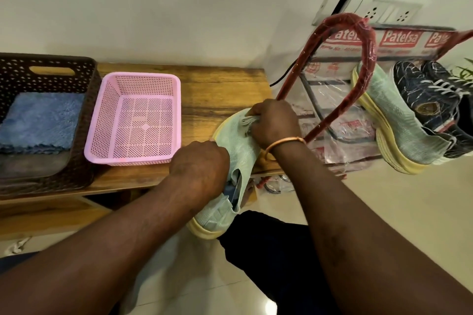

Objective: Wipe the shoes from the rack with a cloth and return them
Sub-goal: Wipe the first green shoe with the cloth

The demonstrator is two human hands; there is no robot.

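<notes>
Head: left hand [199, 161], knit shoe [243, 152]; right hand [274, 123], cloth [246, 121]

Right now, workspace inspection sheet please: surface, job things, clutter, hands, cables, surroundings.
Surface: brown wooden bench, carries two baskets.
Job's things: mint-green knit shoe with a yellow sole, held at bench edge; grey cloth on its toe; matching mint-green shoe and dark blue patterned shoes on red plastic-wrapped rack.
Clutter: pink perforated plastic basket, empty; dark brown plastic basket, folded blue cloths inside.
Grippers: left hand grips shoe; right hand pinches cloth.
Cables: black cable behind bench.
Surroundings: white wall switchboard.
</notes>
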